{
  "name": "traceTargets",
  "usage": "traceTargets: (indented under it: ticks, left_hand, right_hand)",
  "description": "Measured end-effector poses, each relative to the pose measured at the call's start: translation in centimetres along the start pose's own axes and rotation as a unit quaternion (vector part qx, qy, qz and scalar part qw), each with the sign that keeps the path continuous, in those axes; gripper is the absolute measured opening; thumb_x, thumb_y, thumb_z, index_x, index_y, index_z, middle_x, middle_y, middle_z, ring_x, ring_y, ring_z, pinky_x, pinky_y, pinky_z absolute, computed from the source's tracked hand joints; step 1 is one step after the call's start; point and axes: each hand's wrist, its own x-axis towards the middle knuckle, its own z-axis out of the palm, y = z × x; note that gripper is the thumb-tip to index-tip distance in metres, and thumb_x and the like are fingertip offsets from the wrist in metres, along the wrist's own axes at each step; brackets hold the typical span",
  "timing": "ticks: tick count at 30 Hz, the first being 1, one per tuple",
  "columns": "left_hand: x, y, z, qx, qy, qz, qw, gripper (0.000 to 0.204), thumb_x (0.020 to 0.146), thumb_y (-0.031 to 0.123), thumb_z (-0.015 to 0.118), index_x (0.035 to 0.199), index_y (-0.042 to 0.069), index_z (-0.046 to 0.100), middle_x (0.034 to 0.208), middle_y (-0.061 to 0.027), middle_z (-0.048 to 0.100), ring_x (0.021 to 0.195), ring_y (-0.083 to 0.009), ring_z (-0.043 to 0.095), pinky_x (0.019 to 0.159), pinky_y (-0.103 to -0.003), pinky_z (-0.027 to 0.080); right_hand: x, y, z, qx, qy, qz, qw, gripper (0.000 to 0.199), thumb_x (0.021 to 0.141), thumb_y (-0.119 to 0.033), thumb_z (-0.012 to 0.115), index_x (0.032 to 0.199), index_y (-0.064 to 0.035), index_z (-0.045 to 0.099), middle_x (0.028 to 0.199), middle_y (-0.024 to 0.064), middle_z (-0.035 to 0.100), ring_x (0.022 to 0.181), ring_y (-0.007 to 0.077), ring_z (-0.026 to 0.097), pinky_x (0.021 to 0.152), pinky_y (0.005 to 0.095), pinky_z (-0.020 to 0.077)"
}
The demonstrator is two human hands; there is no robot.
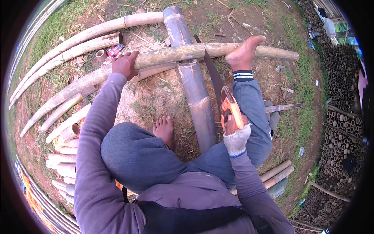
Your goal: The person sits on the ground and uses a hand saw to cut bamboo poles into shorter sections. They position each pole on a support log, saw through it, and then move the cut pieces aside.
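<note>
A long bamboo pole (167,56) lies crosswise over a thick, dark bamboo log (200,105). My left hand (124,65) is closed over the pole, left of the log. Wearing a pale fingerless glove, my right hand (236,132) grips the orange handle of a handsaw (213,74). Its dark blade slants up and away to the pole and meets it just right of the log. My bare right foot (243,54) presses on the pole beyond the blade, and the other foot (164,130) rests on the ground.
More bamboo poles (83,33) lie to the left, with shorter cut pieces (66,158) nearer me. A short bamboo ring (101,55) and a red wrapper (114,50) sit by my left hand. Stacked bamboo tubes (341,136) line the right side.
</note>
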Motion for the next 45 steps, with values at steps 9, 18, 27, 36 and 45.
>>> traceTargets:
  ticks: [9,18,27,36,45]
  left_hand:
    - [1.5,1.2,-1.2,-0.01,0.015,0.011,1.0,0.079,0.075,0.029,0.089,0.145,0.027,0.052,0.134,-0.0082,0.067,0.125,-0.0355,0.065,0.106,-0.056,0.047]
    - [1.5,2.3,-0.4,-0.019,0.009,0.021,1.0,0.079,0.074,0.027,0.087,0.146,0.026,0.054,0.133,-0.0088,0.067,0.127,-0.0358,0.064,0.107,-0.057,0.046]
    - [0.8,0.9,-0.1,-0.023,0.014,0.015,1.0,0.077,0.075,0.026,0.088,0.145,0.028,0.054,0.135,-0.0065,0.067,0.127,-0.034,0.065,0.107,-0.056,0.048]
    - [1.3,2.1,-0.9,-0.01,-0.002,0.017,1.0,0.082,0.074,0.03,0.089,0.148,0.027,0.053,0.138,-0.0089,0.065,0.131,-0.0351,0.062,0.109,-0.056,0.047]
    - [0.1,0.2,0.0,0.003,-0.002,-0.007,1.0,0.078,0.075,0.029,0.089,0.144,0.028,0.054,0.136,-0.0063,0.066,0.127,-0.0347,0.064,0.106,-0.059,0.048]
  right_hand:
    - [5.5,-1.2,2.1,0.084,0.002,0.068,0.994,0.031,0.1,-0.024,0.074,0.097,0.0051,0.064,0.077,0.0187,0.067,0.069,0.0316,0.069,0.064,0.0438,0.0528]
    - [7.1,-0.6,3.3,-0.067,0.022,-0.029,0.997,0.032,0.1,-0.026,0.073,0.098,0.0043,0.065,0.078,0.0193,0.068,0.068,0.0346,0.07,0.064,0.0426,0.0546]
    - [-0.6,-3.4,-2.1,0.058,-0.01,0.083,0.995,0.022,0.101,-0.017,0.071,0.098,0.0037,0.062,0.074,0.0104,0.066,0.068,0.0167,0.065,0.061,0.0355,0.0515]
    - [12.8,-1.0,6.9,-0.146,0.043,-0.02,0.988,0.045,0.097,-0.038,0.075,0.099,0.0054,0.063,0.082,0.0255,0.068,0.079,0.0439,0.069,0.07,0.0485,0.0551]
    - [-4.2,-0.4,-3.4,0.05,-0.021,0.041,0.998,0.019,0.101,-0.011,0.07,0.104,0.0055,0.063,0.082,0.0114,0.068,0.073,0.0172,0.066,0.065,0.0338,0.0528]
